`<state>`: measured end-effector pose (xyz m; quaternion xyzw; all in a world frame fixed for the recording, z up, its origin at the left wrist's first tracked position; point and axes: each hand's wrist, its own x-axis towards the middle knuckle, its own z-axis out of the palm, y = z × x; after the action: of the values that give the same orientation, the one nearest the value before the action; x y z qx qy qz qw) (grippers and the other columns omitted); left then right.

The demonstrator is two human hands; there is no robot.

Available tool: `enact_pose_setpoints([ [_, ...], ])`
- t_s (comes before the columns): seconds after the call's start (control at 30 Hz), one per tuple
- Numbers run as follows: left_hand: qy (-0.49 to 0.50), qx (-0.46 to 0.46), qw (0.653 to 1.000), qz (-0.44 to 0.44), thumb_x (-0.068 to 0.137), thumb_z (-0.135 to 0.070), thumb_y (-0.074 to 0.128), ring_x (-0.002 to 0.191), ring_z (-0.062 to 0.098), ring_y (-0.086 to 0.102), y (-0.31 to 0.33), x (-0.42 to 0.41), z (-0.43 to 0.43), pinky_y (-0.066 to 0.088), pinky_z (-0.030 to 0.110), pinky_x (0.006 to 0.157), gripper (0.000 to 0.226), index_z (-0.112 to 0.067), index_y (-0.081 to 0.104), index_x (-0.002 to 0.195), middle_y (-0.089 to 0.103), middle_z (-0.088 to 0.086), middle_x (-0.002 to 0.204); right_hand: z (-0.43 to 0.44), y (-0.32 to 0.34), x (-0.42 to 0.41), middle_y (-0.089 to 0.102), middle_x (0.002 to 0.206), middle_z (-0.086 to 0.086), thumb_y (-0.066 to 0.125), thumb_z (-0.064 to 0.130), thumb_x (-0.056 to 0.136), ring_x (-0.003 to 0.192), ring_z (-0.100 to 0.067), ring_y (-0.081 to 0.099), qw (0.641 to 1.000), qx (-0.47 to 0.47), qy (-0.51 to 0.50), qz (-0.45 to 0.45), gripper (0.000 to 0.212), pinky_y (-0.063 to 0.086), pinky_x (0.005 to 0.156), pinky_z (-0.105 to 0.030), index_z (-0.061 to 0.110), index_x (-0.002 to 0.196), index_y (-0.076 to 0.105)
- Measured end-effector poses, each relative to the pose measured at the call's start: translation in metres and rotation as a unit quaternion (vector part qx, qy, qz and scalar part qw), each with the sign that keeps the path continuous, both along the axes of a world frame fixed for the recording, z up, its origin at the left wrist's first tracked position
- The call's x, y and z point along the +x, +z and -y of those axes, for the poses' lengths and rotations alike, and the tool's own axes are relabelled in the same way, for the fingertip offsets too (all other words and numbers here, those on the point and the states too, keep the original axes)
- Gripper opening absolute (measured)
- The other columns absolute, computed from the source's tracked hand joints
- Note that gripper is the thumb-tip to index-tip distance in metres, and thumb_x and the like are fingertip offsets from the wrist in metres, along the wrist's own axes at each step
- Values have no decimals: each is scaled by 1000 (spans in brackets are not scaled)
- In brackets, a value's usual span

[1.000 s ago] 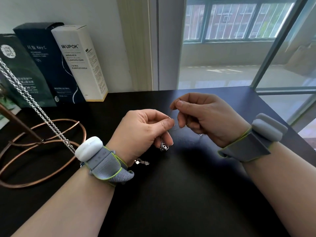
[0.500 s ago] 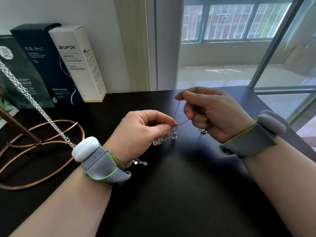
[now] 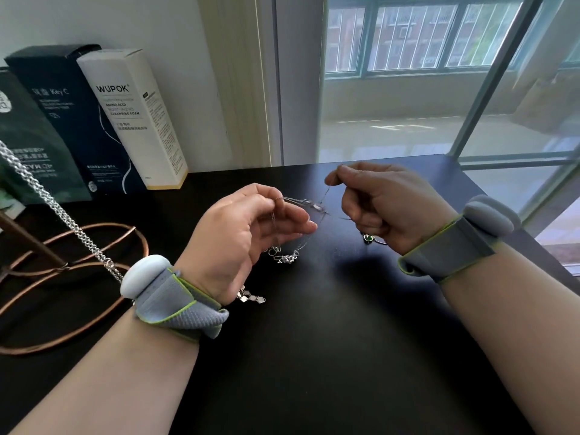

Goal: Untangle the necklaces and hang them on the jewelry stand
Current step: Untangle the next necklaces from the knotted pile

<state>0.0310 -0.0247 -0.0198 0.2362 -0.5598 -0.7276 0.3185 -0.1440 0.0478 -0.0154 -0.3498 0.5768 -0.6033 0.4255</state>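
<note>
Over the black table (image 3: 314,372), left hand (image 3: 233,237) and right hand (image 3: 389,205) fingers pinch tangled necklaces (image 3: 314,205) strung between them.

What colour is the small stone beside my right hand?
The stone is green; the head view shows it best.

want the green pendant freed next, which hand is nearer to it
Right. The pendant lies just below the right hand; the left hand is well off to its left, past the chain both pinch.
</note>
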Motion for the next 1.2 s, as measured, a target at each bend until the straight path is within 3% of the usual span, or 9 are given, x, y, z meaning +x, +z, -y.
enact_pose_setpoints([
  [0.13, 7, 40, 999, -19, 90, -5, 23, 80, 43, 68, 3, 1, 1, 54, 49, 81, 27, -10, 45, 75, 63, 22, 75, 0, -3, 0, 45, 38, -6, 44, 19, 98, 28, -13, 23, 999, 18, -10, -38, 23, 13, 38, -21, 7, 89, 61],
  [0.27, 30, 24, 999, -1, 87, -5, 24, 68, 35, 65, 2, 1, 3, 54, 38, 66, 27, -11, 44, 70, 60, 17, 69, 0, -4, -2, 44, 36, -5, 43, 19, 98, 27, -14, 23, 999, 23, -9, -38, 22, 16, 37, -18, 8, 89, 60],
  [0.43, 74, -12, 996, 54, 83, -4, 28, 50, 20, 44, 0, 2, 5, 26, 28, 47, 23, -12, 45, 70, 57, 10, 61, 1, -4, -3, 42, 35, -5, 42, 18, 98, 27, -14, 21, 999, 18, -7, -35, 22, 15, 38, -19, 8, 88, 59],
  [0.57, 101, -73, 988, 96, 81, -1, 32, 48, 17, 36, -2, 3, 7, 21, 29, 48, 24, -12, 49, 69, 54, 6, 58, 1, -5, -4, 40, 36, -4, 42, 17, 99, 28, -14, 19, 1000, 8, -8, -28, 23, 11, 40, -23, 7, 88, 59],
  [0.77, 131, -211, 947, 202, 71, -16, 50, 57, 14, 51, -7, 4, 5, 43, 29, 57, 19, -18, 64, 59, 61, 7, 60, 0, -2, -1, 35, 37, -5, 41, 17, 99, 30, -14, 16, 1000, -13, 23, 15, 23, 10, 39, -20, 8, 86, 58],
  [0.87, 132, -274, 919, 250, 76, -11, 59, 50, 6, 51, -9, 3, 0, 42, 18, 49, 17, -19, 69, 65, 65, 1, 58, 0, 0, 1, 35, 37, -4, 40, 17, 99, 30, -13, 16, 998, -18, 42, 32, 23, 10, 39, -20, 8, 86, 56],
  [0.97, 119, -294, 913, 256, 77, -10, 65, 58, 9, 56, -8, 1, -3, 44, 16, 55, 13, -21, 71, 74, 71, 0, 69, 0, 2, 4, 34, 37, -3, 39, 17, 99, 29, -12, 17, 996, -26, 60, 58, 22, 7, 40, -21, 8, 86, 55],
  [1.03, 93, -301, 916, 248, 76, -17, 72, 58, 1, 55, -8, -1, -7, 43, 10, 57, 6, -22, 73, 80, 69, -5, 69, 0, 3, 7, 34, 37, -3, 39, 17, 99, 29, -11, 16, 994, -29, 70, 79, 23, 7, 40, -20, 8, 86, 54],
  [1.2, 41, -318, 920, 226, 73, -25, 78, 65, -9, 57, -8, -7, -16, 39, 3, 64, 17, -20, 73, 89, 71, -9, 78, -1, 6, 14, 34, 37, -1, 34, 17, 100, 28, -9, 18, 981, -30, 107, 156, 22, 12, 35, -14, 10, 87, 50],
])
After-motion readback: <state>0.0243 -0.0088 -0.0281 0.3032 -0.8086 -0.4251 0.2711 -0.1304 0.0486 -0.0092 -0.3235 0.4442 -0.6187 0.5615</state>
